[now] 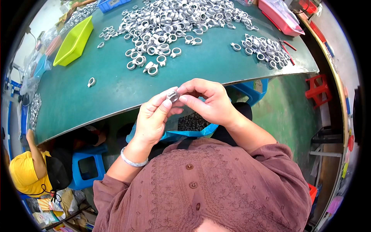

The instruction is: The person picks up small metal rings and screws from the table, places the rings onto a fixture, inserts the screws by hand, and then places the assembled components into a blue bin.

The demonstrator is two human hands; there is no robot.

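Note:
Between thumb and fingers, my left hand (154,116) pinches a small grey metal ring clamp (172,96) near the table's front edge. My right hand (206,101) meets it from the other side, thumb and forefinger closed together at the clamp's right edge; whether a small part sits between those fingertips is hidden. Below my hands, a blue container (189,133) at my lap holds many small dark pieces (192,122). On the green table (112,87) beyond, a large heap of similar ring clamps (162,23) spreads out, and one single clamp (91,82) lies apart at the left.
A smaller clamp pile (266,50) lies at the right beside red-handled pliers (288,52). A yellow-green bin (74,41) stands at the left, a pink bin (281,17) at the far right. Someone in yellow (29,174) sits at the left. Stools, blue (88,168) and red (318,90), stand around.

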